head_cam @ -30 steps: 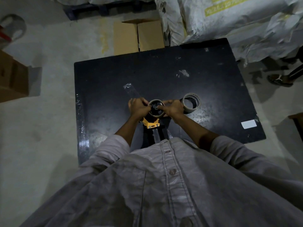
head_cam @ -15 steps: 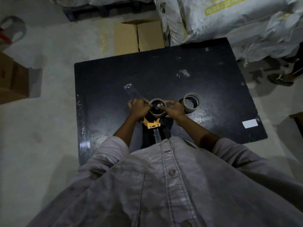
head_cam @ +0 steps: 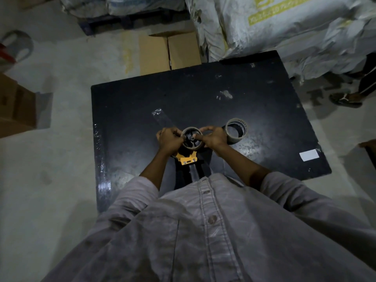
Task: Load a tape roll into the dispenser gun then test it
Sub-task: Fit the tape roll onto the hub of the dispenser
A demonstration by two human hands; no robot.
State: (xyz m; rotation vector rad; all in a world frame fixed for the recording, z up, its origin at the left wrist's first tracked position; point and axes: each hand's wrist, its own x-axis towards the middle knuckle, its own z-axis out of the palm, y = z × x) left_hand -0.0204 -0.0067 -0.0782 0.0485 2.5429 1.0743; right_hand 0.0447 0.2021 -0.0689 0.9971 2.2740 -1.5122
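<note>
A tape roll [head_cam: 192, 147] sits on the black hub of the dispenser gun [head_cam: 187, 159], whose yellow front plate points toward me over the black table [head_cam: 142, 98]. My left hand [head_cam: 169, 139] grips the roll's left side, where a clear strip of tape [head_cam: 161, 120] runs away to the upper left. On the right, my right hand [head_cam: 213, 137] holds the roll with a finger pressed on the hub's centre. A second tape roll [head_cam: 237, 131] stands just right of that hand. The gun's handle is partly hidden by my shirt.
A white label [head_cam: 309, 155] lies near the table's right edge. A cardboard box [head_cam: 168, 51] and large sacks [head_cam: 284, 27] stand beyond the far edge. More boxes [head_cam: 16, 106] are on the floor at left. Another person's sandalled foot [head_cam: 345, 99] is at right.
My right hand's fingers have shifted inward over the roll, with one finger now on the hub's centre. The left hand stays on the roll's left side.
</note>
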